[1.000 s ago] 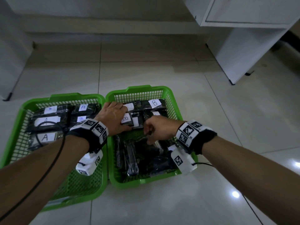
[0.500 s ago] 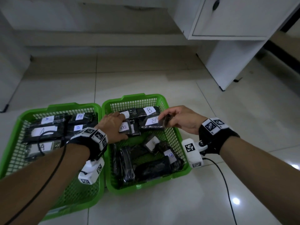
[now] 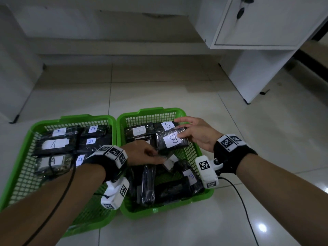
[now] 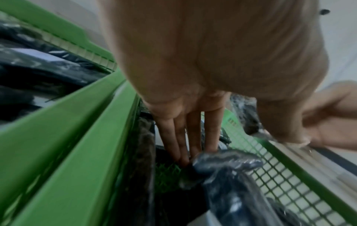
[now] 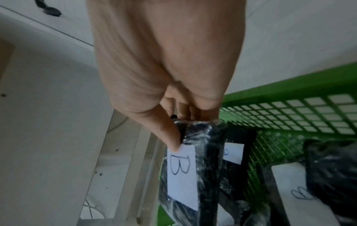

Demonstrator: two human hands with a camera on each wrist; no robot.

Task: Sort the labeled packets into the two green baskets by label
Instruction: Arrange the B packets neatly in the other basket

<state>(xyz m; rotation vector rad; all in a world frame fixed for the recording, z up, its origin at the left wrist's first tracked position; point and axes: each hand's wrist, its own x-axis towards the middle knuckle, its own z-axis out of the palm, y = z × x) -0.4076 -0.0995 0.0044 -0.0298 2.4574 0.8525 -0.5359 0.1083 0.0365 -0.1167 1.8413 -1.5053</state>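
Left green plastic mesh basket (image 3: 21,166): black wrapped packets labelled A (image 3: 53,144) inside. Right green plastic mesh basket (image 3: 193,150), touching beside it: black wrapped packets labelled B (image 3: 140,131) inside. White cabinet (image 3: 266,32): far right.

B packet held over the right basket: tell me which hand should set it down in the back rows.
The right hand. It already pinches the B packet by its end, above the right basket near the labeled rows. The left hand is lower, fingers straight among the loose packets.

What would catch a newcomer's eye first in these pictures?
Two bright green plastic mesh baskets side by side on the pale tiled floor, the left holding black wrapped packets labelled A. Over the right one, the right hand holds a black wrapped packet labelled B.
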